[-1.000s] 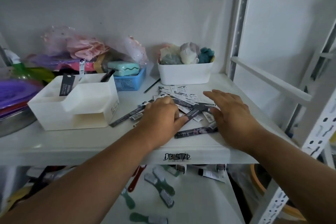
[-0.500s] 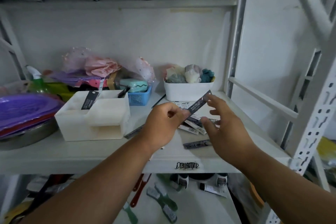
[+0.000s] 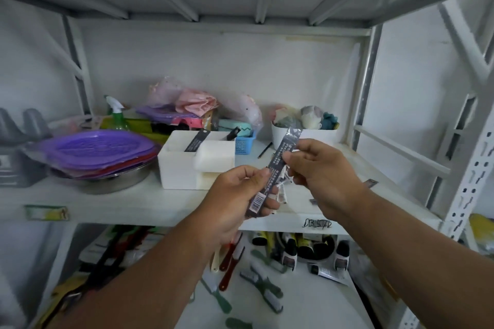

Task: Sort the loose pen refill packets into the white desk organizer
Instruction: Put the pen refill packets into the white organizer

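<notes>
Lifted higher now, both hands (image 3: 283,181) pinch one long dark plastic refill packet (image 3: 278,168), probably checking it before the white box organizer (image 3: 187,168).

Both the left hand (image 3: 235,195) and right hand (image 3: 320,168) pinch one dark refill packet (image 3: 278,165) before the white organizer (image 3: 187,165).

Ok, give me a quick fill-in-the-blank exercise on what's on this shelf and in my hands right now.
1. Both hands, left hand and right hand, hold one dark refill packet whose barcode sits at its ____ end.
2. The white desk organizer stands to the ____ of the hands.
3. The plates stacked on the metal pan are topped by a ____ one.

Missing: lower; left; purple
</notes>
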